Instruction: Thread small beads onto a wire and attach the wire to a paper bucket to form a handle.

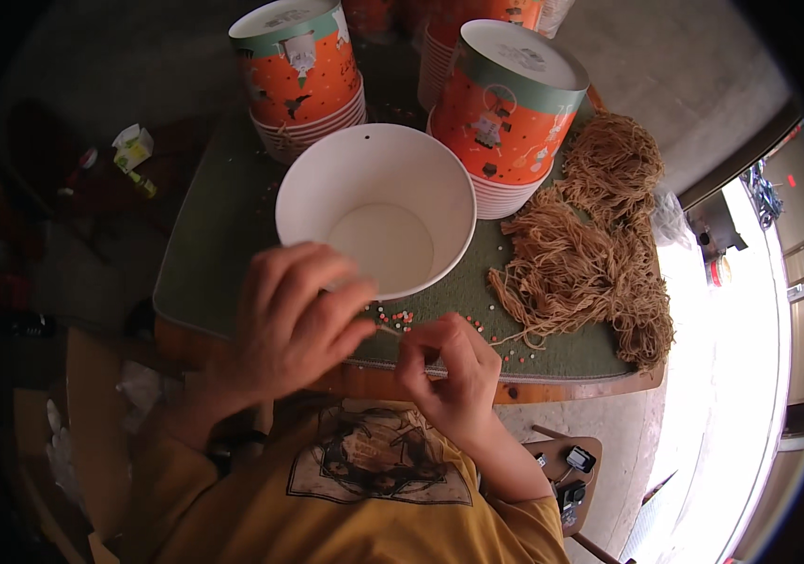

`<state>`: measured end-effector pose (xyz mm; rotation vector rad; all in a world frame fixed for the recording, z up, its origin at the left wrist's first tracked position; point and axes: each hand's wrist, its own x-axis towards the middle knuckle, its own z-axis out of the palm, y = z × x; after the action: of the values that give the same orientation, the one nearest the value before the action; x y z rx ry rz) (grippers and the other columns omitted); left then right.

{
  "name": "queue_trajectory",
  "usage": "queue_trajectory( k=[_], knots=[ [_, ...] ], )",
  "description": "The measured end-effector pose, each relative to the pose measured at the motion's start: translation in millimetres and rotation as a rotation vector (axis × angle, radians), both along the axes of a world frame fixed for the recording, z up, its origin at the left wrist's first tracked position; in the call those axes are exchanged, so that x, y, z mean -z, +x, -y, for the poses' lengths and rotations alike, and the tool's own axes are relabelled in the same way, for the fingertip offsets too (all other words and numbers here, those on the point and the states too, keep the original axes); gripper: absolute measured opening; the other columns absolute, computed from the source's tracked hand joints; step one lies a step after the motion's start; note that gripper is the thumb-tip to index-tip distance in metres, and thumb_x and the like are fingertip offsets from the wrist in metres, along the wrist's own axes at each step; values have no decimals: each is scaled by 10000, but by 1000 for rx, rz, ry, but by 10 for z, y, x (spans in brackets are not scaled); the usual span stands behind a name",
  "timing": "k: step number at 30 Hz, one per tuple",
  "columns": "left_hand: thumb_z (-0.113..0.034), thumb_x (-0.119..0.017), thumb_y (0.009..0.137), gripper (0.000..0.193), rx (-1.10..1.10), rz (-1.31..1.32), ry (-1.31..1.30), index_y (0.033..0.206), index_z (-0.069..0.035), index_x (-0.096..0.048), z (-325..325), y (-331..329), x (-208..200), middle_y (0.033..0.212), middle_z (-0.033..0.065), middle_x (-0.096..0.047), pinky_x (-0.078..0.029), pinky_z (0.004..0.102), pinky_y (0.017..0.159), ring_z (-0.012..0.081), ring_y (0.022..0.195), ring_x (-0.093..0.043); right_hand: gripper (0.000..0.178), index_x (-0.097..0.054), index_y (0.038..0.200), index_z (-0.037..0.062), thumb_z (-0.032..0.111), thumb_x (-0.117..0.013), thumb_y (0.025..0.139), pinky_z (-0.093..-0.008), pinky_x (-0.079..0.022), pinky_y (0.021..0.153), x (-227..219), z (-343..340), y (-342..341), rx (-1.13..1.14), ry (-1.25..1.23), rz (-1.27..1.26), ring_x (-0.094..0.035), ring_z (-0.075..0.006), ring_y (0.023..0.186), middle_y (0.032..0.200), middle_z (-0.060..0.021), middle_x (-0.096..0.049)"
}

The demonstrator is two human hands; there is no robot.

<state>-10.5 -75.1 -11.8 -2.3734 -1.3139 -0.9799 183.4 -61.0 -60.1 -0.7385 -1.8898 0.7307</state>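
Note:
A white paper bucket (383, 211) stands at the near middle of the table, its open mouth toward me; a small dark hole shows near its far rim. My left hand (303, 310) is in front of the bucket's near left rim, fingers curled and smeared by motion, so whether it grips anything is unclear. To its right, my right hand (449, 371) is closed in a pinch at the table's near edge. A thin tan string (389, 329) shows at its fingertips. Several small red and white dots (402, 320) lie scattered between my hands and the bucket.
Stacked orange buckets with green bands stand upside down at the back left (298, 75) and right (510, 103). Tan string bundles (580, 263) lie along the table's right side. A small stool (585, 470) with dark objects stands below right; a cardboard box (92, 414) is at lower left.

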Motion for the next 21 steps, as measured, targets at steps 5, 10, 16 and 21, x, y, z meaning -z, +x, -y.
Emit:
queue_trajectory(
  k=[5, 10, 16, 21],
  knots=[
    [-29, -703, 732, 311, 132, -46, -192, 1020, -69, -592, -154, -74, 16, 838, 51, -558, -460, 365, 726, 233, 793, -583, 266, -605, 879, 72, -10, -716, 652, -313, -486, 505, 87, -70, -112, 248, 192, -5, -604, -208, 612, 846, -59, -613],
    [-13, -680, 741, 308, 131, -6, -215, 1034, -64, -600, -187, 34, 5, 826, 66, -571, -482, 369, 683, 248, 758, -596, 252, -609, 870, 62, -34, -706, 658, -302, -507, 570, 69, -80, -111, 298, 178, -22, -636, -212, 685, 848, -74, -620],
    [-3, -669, 737, 376, 121, 53, -245, 1102, -68, -602, -202, 103, -15, 840, 74, -600, -500, 382, 682, 257, 761, -616, 252, -604, 862, 48, -84, -686, 664, -290, -515, 628, 85, -95, -88, 319, 95, -17, -661, -217, 757, 794, -77, -612],
    [-4, -667, 737, 408, 95, 41, -285, 1131, -71, -587, -193, 139, -29, 854, 85, -613, -498, 390, 684, 271, 751, -615, 248, -609, 859, 53, -90, -684, 670, -285, -510, 621, 116, -123, -86, 335, 76, -22, -640, -201, 723, 781, -63, -599]
  ],
)
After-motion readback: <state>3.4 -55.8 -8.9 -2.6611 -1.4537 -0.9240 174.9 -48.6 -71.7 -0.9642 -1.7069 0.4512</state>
